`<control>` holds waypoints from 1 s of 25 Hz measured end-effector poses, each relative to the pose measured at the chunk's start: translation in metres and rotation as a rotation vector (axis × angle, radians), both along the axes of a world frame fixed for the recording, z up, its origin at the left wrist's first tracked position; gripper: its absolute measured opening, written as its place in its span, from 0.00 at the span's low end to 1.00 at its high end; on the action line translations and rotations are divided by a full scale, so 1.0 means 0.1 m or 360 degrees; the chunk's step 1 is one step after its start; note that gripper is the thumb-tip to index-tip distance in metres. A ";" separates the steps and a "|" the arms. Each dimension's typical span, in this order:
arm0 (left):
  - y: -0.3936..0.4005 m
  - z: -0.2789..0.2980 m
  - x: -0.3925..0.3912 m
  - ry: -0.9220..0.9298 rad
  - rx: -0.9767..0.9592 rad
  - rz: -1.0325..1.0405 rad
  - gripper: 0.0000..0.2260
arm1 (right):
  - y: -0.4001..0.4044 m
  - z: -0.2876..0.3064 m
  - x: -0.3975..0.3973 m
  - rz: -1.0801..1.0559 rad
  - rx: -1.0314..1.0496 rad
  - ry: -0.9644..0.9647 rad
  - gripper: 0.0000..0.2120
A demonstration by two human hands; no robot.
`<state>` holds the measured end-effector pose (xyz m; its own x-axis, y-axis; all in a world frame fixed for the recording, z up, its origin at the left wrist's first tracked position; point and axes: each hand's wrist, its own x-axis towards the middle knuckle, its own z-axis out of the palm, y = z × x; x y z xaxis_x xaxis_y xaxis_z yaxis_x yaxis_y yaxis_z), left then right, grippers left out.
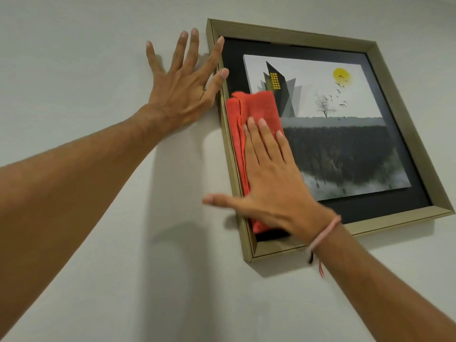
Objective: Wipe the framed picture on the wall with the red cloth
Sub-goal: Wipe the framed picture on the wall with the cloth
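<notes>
The right hand (274,183) lies flat, fingers straight and together, palm pressing the red cloth (249,134) against the glass; nothing is gripped, and the thumb sticks out sideways past the frame's left rail over the wall (86,58). The cloth is folded into a long soft strip of napped fabric, its long axis running up and down along the left rail of the framed picture (328,134), from near the lower left corner to about mid-height. Its left edge touches the inner lip of the rail; to its right the glass is open across to the far rail.

The left hand (182,87) is spread wide and flat on the wall just beside the upper left corner, with forefinger and thumb tips resting over the rail — steadying, not clasping.

The frame is square with mitred corners, a dull gold moulding around a dark mount and a raised print of a black building, yellow sun, bare tree and birds. A pink cord bracelet (323,234) circles the right wrist. The wall is plain and pale, open on all sides of the frame.
</notes>
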<state>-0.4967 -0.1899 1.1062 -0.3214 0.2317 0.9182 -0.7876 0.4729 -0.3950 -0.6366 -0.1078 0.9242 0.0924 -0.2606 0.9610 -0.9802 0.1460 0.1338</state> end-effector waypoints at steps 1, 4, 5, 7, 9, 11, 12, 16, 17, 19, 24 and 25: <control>0.00 0.00 0.00 -0.0003 -0.0007 0.0001 0.30 | -0.02 0.19 0.00 -0.0014 -0.0018 0.0006 0.67; -0.01 0.01 0.02 -0.0018 -0.0013 0.0013 0.30 | -0.02 0.75 0.00 -0.0038 -0.0010 0.0043 0.67; -0.01 0.01 0.02 -0.0020 -0.0017 0.0014 0.30 | -0.01 0.90 -0.01 -0.0035 -0.0001 0.0061 0.67; -0.01 0.01 0.02 -0.0019 -0.0028 0.0017 0.30 | 0.00 1.05 -0.02 -0.0025 0.0013 0.0094 0.67; 0.00 0.01 0.02 -0.0015 -0.0026 0.0010 0.30 | 0.00 1.03 -0.02 -0.0042 0.0008 0.0092 0.69; 0.00 0.02 0.02 -0.0012 -0.0021 0.0012 0.30 | -0.02 0.86 -0.01 -0.0049 -0.0001 0.0055 0.70; 0.00 0.02 0.02 -0.0012 -0.0020 0.0017 0.31 | -0.01 0.74 0.01 -0.0050 -0.0002 0.0034 0.70; -0.01 0.01 0.01 -0.0003 -0.0018 0.0001 0.31 | 0.03 -0.06 0.03 0.0029 -0.0014 0.0023 0.68; -0.01 0.01 0.01 0.0001 -0.0017 0.0002 0.31 | 0.05 -0.31 0.05 0.0052 0.0013 0.0017 0.68; -0.01 0.00 0.00 0.0010 -0.0014 0.0006 0.31 | 0.10 -0.72 0.06 0.0057 0.0087 -0.0015 0.67; 0.02 -0.01 0.00 0.0013 -0.0016 -0.0008 0.31 | 0.14 -0.79 0.08 0.0041 0.0210 -0.0089 0.66; 0.01 -0.01 0.00 0.0013 -0.0024 -0.0007 0.31 | 0.12 -0.72 0.09 0.0043 0.0206 -0.0088 0.65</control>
